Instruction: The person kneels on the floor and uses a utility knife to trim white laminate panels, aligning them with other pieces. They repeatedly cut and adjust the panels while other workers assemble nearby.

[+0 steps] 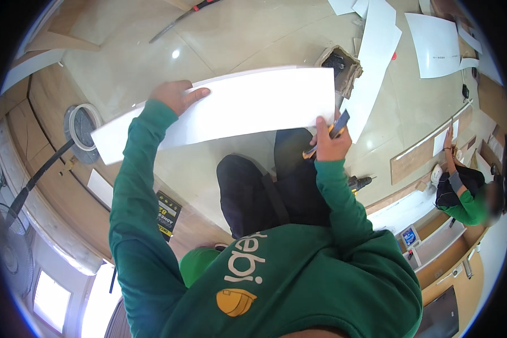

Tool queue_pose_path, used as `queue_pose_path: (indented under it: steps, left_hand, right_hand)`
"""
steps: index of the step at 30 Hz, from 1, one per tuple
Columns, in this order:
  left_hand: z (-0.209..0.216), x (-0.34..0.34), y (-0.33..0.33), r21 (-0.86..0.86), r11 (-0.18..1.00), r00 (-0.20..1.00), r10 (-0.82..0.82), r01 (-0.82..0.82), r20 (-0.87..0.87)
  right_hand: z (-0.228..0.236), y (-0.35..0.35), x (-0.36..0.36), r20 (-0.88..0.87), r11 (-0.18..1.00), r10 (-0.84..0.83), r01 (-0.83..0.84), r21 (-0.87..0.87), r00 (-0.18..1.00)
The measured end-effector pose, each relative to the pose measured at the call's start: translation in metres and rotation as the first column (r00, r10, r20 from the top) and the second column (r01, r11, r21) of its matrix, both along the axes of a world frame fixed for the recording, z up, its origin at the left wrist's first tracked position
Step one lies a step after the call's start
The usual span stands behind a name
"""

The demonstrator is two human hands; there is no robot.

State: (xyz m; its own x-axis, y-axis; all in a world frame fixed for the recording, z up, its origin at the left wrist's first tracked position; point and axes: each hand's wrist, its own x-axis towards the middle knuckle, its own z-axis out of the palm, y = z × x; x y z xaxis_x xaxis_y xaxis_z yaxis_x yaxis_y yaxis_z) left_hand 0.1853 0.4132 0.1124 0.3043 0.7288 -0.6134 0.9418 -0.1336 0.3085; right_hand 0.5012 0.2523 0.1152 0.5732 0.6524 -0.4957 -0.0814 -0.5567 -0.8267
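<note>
A long white laminate strip (253, 104) stretches across in front of me, above my knees. My left hand (177, 97) grips its far edge toward the left, thumb lying on top and the other fingers hidden beneath. At the right end, my right hand (332, 145) pinches the near corner with the thumb on the white face. That same hand also holds a utility knife (339, 125) with a yellow-orange body and dark end, pointing up and away from the strip.
A ragged cardboard box (343, 70) stands past the strip's right end, beside white offcuts (377, 50). A handsaw (180, 21) lies on the tiles. Near my right elbow is a power drill (359, 183). A roll of tape (85, 127) sits left. Another person (467, 194) works at right over a board (428, 149).
</note>
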Motion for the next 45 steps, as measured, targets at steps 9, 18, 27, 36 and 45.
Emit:
queue_pose_path:
  steps: [9,18,27,36,45]
  left_hand:
    - [-0.021,-0.014,0.029,-0.010,0.916,0.912,0.399,-0.400,0.095]
    - [-0.036,0.014,-0.003,0.090,0.667,0.655,0.684,-0.740,0.321]
    - [-0.001,-0.085,-0.191,0.269,0.521,0.569,0.810,-0.810,0.142]
    - [-0.029,-0.131,-0.305,0.336,0.253,0.353,0.891,-0.908,0.285]
    - [-0.144,-0.154,-0.290,0.352,0.152,0.337,0.759,-0.924,0.557]
  right_hand:
    - [-0.034,0.184,0.017,0.396,0.942,0.303,-0.337,0.016,0.867]
    - [-0.053,0.266,-0.003,0.107,0.930,0.226,-0.247,0.272,0.968]
    - [-0.058,0.064,-0.038,-0.508,0.921,0.337,-0.390,0.003,0.793]
    - [-0.073,-0.061,-0.052,-0.540,0.771,0.571,-0.629,0.095,0.618]
    - [-0.066,-0.072,-0.109,-0.283,0.660,0.745,-0.730,0.178,0.604]
